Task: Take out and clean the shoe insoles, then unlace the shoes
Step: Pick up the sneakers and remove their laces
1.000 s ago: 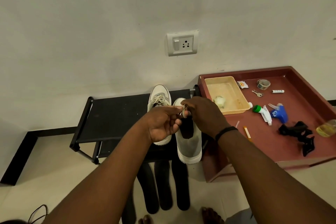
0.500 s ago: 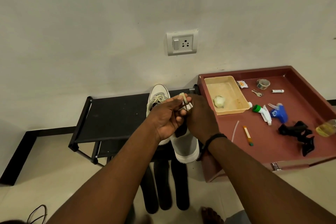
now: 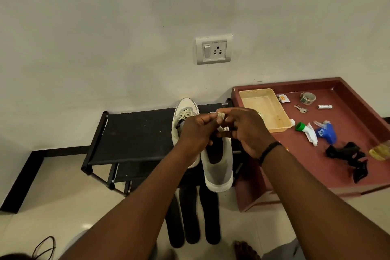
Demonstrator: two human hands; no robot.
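The fingers point(image 3: 213, 120) of the left hand point(image 3: 196, 133) pinch a pale shoelace point(image 3: 221, 115), and the thumb and forefinger of the right hand point(image 3: 245, 131) pinch the same lace from the other side, the remaining right fingers spread loosely below. Both hands hover over the right shoe point(image 3: 218, 167), a white sneaker whose heel hangs over the near edge of a black shoe rack point(image 3: 135, 139); its dark opening shows under the hands. Just left of it, touching or nearly so, stands the left shoe point(image 3: 183, 112), still laced, its toe pointing to the far wall. On the floor below the rack's near edge lie dark insoles point(image 3: 191, 217), side by side. To the right stands a red-brown desk point(image 3: 337, 164) with a raised rim, carrying a beige tray point(image 3: 263, 110), a blue spray head point(image 3: 326, 133), a green-capped tube point(image 3: 304, 130), keys point(image 3: 301, 109), a tape roll point(image 3: 307, 98) and a black strap point(image 3: 348, 155). A wall socket point(image 3: 213, 50) sits on the far wall above the shoes.
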